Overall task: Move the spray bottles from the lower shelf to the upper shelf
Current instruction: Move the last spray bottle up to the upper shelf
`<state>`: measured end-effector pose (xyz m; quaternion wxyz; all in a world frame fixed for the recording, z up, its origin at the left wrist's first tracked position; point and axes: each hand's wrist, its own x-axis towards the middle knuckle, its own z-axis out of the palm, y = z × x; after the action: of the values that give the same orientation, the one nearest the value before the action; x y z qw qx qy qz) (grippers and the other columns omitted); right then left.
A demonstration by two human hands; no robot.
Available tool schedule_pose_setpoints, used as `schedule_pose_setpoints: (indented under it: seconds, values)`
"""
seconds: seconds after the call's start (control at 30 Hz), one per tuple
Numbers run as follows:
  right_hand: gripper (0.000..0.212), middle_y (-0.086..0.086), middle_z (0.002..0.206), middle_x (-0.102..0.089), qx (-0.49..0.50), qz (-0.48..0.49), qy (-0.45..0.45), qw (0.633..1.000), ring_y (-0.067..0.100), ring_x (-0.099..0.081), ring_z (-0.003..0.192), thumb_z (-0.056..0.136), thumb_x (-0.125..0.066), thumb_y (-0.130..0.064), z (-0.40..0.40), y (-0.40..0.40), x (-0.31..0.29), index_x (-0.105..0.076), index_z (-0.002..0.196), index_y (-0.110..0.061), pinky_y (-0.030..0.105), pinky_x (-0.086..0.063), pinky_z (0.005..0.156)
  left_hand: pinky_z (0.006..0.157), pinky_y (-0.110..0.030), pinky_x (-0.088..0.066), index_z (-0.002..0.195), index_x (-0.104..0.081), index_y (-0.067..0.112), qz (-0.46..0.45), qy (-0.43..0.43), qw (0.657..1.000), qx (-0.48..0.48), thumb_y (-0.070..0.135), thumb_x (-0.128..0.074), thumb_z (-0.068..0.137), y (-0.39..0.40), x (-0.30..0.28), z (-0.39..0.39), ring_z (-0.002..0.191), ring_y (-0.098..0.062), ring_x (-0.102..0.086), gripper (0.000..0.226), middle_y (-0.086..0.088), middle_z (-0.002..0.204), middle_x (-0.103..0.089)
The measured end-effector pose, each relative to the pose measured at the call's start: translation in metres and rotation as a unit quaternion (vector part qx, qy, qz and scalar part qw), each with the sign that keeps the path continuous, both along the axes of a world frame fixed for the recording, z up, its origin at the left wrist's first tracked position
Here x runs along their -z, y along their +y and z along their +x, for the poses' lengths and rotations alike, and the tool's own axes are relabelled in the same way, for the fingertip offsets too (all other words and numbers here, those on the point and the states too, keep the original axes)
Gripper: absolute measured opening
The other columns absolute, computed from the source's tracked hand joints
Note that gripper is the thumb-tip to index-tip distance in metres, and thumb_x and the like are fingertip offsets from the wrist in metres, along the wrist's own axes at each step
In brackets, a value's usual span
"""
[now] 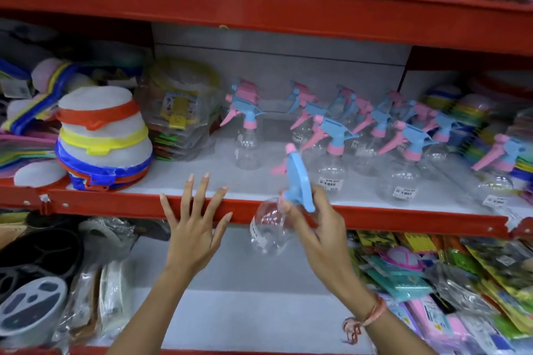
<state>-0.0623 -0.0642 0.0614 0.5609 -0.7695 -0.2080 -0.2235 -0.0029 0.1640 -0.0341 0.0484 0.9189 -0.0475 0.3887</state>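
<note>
My right hand (314, 227) grips a clear spray bottle (269, 227) by the neck, under its blue and pink trigger head. The bottle hangs tilted in front of the red edge of the upper shelf (121, 206). My left hand (196, 227) is spread open just left of it, fingers over that same red edge, holding nothing. Several more clear spray bottles (331, 152) with blue and pink heads stand upright on the upper shelf's grey board, mostly to the right. One stands apart at the left (246, 135). The lower shelf (245, 311) below my arms shows a bare grey patch.
Stacked round lidded containers (103, 141) and packets in plastic (181, 109) fill the upper shelf's left. Coloured packets (432, 276) crowd the lower shelf's right, dark trays in plastic (37, 282) its left. Another red shelf (259, 5) runs overhead.
</note>
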Motion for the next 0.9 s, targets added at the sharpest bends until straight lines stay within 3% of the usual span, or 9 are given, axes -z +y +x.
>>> schedule_pose_setpoints:
  seconds: [0.07,0.17,0.37,0.53,0.73,0.8,0.9]
  values:
    - [0.021,-0.001,0.096,-0.072,-0.008,0.019,-0.018,1.000,0.014,-0.069,0.088,0.093,-0.059,-0.030,0.013,0.004,-0.022,-0.058,0.111,-0.021,0.039,-0.056,0.079,0.116,-0.068,-0.002,0.149,-0.032,0.032,0.002,0.001,1.000,0.001,0.053,-0.028,0.098,0.000,0.000,0.000,0.150,-0.031,-0.018,0.056,-0.008,0.160,-0.029]
    - [0.022,0.000,0.104,-0.071,-0.019,0.041,-0.040,0.998,0.017,-0.068,0.100,0.094,-0.057,-0.031,0.036,0.013,-0.046,-0.057,0.115,-0.024,0.040,-0.054,0.092,0.117,-0.067,0.000,0.149,-0.032,0.033,-0.004,0.005,1.000,0.003,0.054,-0.028,0.097,0.001,0.000,0.000,0.150,-0.031,-0.018,0.056,-0.007,0.160,-0.030]
    - [0.027,0.003,0.100,-0.067,0.001,-0.022,-0.035,0.999,0.021,-0.065,0.095,0.095,-0.054,-0.039,0.086,0.036,-0.050,-0.055,0.115,-0.022,0.048,-0.051,0.085,0.117,-0.067,0.000,0.151,-0.025,0.035,0.003,0.005,1.000,-0.002,0.053,-0.032,0.096,0.001,-0.001,0.001,0.150,-0.031,-0.018,0.058,-0.006,0.160,-0.027]
    - [0.030,0.008,0.104,-0.067,0.013,-0.049,-0.013,0.999,0.023,-0.065,0.096,0.094,-0.055,-0.036,0.114,0.045,-0.036,-0.058,0.114,-0.013,0.045,-0.051,0.087,0.117,-0.066,0.001,0.151,-0.024,0.036,0.000,0.004,1.000,-0.005,0.054,-0.031,0.096,0.001,-0.001,0.001,0.150,-0.031,-0.018,0.058,-0.006,0.160,-0.028]
    - [0.040,0.004,0.115,-0.068,-0.002,-0.063,0.043,0.997,0.019,-0.064,0.109,0.093,-0.051,-0.046,0.126,0.045,-0.025,-0.049,0.127,-0.025,0.045,-0.051,0.095,0.117,-0.067,0.000,0.151,-0.024,0.035,-0.003,0.009,1.000,-0.003,0.054,-0.030,0.096,0.000,-0.002,0.000,0.150,-0.031,-0.018,0.058,-0.007,0.160,-0.028]
    - [0.051,0.000,0.125,-0.063,-0.015,-0.052,0.056,0.997,0.016,-0.058,0.118,0.090,-0.057,-0.048,0.122,0.045,-0.024,-0.042,0.134,-0.028,0.037,-0.048,0.100,0.117,-0.067,-0.001,0.151,-0.023,0.036,-0.006,0.016,1.000,-0.002,0.055,-0.027,0.097,0.000,-0.002,0.000,0.150,-0.031,-0.017,0.057,-0.007,0.160,-0.027]
    - [0.090,-0.002,0.134,-0.045,0.046,-0.073,0.047,0.995,0.013,-0.041,0.124,0.068,-0.077,-0.055,0.112,0.048,-0.012,-0.031,0.138,-0.022,0.028,-0.038,0.103,0.116,-0.068,-0.002,0.152,-0.022,0.036,-0.008,0.025,1.000,-0.002,0.056,-0.024,0.098,0.001,-0.003,0.000,0.150,-0.031,-0.017,0.057,-0.007,0.160,-0.027]
